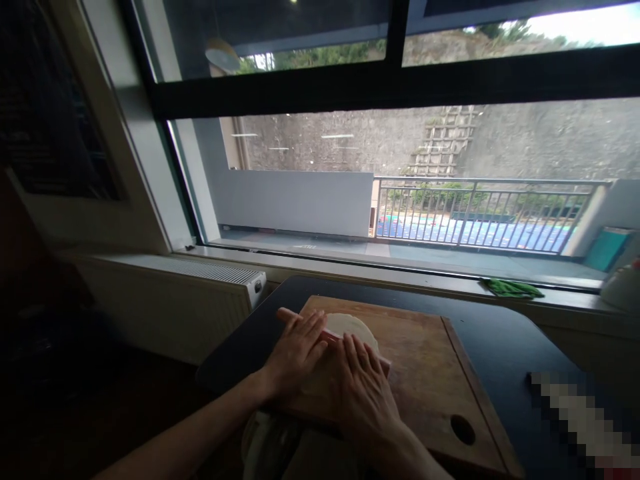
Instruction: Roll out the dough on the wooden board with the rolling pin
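A wooden rolling pin [287, 315] lies slanted across a round, flat sheet of pale dough [353, 325] on a wooden cutting board [425, 387]. My left hand [299, 347] rests flat on the pin near its left end, fingers stretched forward. Toward the other end, my right hand [364, 380] lies palm down over the pin with its fingers extended. Both hands are open and press on the pin rather than wrap round it. They hide much of the pin's middle and the near part of the dough.
Beneath the board is a dark table [490, 333], set against a windowsill [400, 279]. A green cloth [513, 288] lies on the sill at right. To the left stands a white radiator [200, 293]. A pixelated object [580, 417] is at the table's right side.
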`<action>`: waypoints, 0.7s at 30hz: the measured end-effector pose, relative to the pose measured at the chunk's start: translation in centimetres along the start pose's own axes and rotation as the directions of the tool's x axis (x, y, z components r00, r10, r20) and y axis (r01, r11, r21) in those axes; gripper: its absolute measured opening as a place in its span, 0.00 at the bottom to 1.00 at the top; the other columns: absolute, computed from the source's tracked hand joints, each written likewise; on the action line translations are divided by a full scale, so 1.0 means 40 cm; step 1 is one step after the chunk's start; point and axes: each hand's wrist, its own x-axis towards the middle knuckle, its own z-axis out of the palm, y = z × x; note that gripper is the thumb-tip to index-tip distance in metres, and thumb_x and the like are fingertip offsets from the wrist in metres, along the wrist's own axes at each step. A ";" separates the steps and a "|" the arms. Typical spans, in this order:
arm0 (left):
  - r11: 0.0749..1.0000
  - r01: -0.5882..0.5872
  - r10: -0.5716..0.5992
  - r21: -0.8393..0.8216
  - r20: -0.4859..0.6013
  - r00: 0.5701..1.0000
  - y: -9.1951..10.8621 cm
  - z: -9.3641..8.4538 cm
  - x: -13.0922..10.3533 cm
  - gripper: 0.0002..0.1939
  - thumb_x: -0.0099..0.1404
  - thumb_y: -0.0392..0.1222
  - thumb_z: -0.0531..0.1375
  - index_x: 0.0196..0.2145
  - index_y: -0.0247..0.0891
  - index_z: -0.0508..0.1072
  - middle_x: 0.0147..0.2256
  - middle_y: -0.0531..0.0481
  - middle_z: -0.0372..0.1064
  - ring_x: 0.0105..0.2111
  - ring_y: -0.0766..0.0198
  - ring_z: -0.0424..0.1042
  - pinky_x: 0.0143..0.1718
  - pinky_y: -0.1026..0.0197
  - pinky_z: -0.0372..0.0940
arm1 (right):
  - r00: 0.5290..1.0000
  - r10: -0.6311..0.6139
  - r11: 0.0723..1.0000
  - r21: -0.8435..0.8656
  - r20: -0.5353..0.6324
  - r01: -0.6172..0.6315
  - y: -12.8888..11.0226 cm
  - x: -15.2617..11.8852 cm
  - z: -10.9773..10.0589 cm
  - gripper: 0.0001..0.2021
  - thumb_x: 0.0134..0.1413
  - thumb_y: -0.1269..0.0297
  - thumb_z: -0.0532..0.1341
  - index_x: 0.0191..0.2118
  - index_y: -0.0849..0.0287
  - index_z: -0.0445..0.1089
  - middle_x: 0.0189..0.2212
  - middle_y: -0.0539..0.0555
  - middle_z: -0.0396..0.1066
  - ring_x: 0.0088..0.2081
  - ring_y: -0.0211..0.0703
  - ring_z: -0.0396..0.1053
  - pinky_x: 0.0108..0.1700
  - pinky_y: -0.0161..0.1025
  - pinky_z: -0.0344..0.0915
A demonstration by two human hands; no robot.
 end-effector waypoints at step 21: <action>1.000 0.007 -0.006 -0.024 0.023 1.000 0.020 0.017 0.201 0.20 0.63 0.47 0.49 0.49 0.39 0.67 0.50 0.45 0.66 0.51 0.57 0.62 0.53 0.56 0.54 | 0.940 0.327 0.943 -0.105 0.098 -0.317 0.337 0.085 -0.058 0.16 0.59 0.60 0.51 0.51 0.57 0.61 0.43 0.55 0.68 0.44 0.42 0.65 0.44 0.36 0.57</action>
